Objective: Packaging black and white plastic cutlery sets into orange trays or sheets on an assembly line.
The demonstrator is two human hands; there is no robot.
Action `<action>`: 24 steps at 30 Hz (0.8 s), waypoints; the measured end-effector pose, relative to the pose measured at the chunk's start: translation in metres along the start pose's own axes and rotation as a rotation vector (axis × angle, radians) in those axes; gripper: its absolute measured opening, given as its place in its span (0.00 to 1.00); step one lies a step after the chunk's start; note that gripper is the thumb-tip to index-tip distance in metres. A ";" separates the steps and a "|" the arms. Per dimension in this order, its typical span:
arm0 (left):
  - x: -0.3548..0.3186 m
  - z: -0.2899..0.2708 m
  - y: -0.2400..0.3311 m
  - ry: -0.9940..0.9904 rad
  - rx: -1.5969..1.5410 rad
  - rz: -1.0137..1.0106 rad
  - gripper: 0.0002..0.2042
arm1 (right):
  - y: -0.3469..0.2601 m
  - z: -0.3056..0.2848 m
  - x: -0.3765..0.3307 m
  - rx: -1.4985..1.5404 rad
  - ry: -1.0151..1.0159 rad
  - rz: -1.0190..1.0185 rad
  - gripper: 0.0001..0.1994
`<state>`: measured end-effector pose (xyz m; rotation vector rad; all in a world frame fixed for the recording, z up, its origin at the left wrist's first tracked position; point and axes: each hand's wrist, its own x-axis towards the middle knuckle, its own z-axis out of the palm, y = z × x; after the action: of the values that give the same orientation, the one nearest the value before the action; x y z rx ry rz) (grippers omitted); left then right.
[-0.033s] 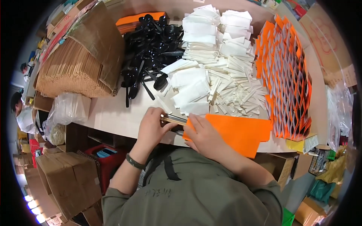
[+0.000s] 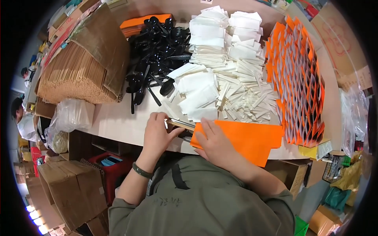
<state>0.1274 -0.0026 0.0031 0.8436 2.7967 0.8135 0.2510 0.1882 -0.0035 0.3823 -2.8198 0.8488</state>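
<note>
My left hand (image 2: 156,131) is closed on a slim bundle of cutlery. A pale wooden stick (image 2: 185,124) and a dark glossy handle show in it; the rest is behind my fingers. The bundle reaches right, to the left end of an orange paper sleeve (image 2: 248,135). My right hand (image 2: 214,139) grips that end, fingers on top and the thumb side partly hidden. Just beyond lie flat white packets (image 2: 199,100) and a loose heap of small narrow white packets (image 2: 248,94). Black plastic spoons and forks (image 2: 159,51) are piled farther back, to the left.
Rows of upright orange-and-grey sleeves (image 2: 295,86) stand at the right. On the left is an open cardboard box (image 2: 100,43) packed with brown sticks, beside a clear plastic bag (image 2: 69,114). More cardboard boxes (image 2: 73,188) sit below the table's left side. Two people are at far left.
The bundle in my left hand has tilted slightly, and a shiny end now shows by my fingers. Both hands stay almost in place.
</note>
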 end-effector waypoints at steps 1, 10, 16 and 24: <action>0.000 0.004 -0.001 0.025 0.062 -0.052 0.18 | 0.001 0.001 -0.005 -0.066 -0.011 0.028 0.23; -0.016 0.014 0.027 -0.392 -0.660 0.027 0.29 | 0.006 -0.007 -0.017 -0.095 0.113 0.031 0.20; -0.015 0.000 -0.016 0.142 0.225 0.570 0.24 | -0.031 -0.019 0.024 -0.072 0.306 -0.255 0.06; 0.002 -0.024 0.021 -0.302 -0.330 -0.091 0.15 | 0.106 -0.266 -0.005 -0.230 0.226 0.311 0.14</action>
<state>0.1301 0.0018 0.0341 0.7093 2.3365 1.0015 0.2484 0.4233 0.1592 -0.1784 -2.7564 0.5638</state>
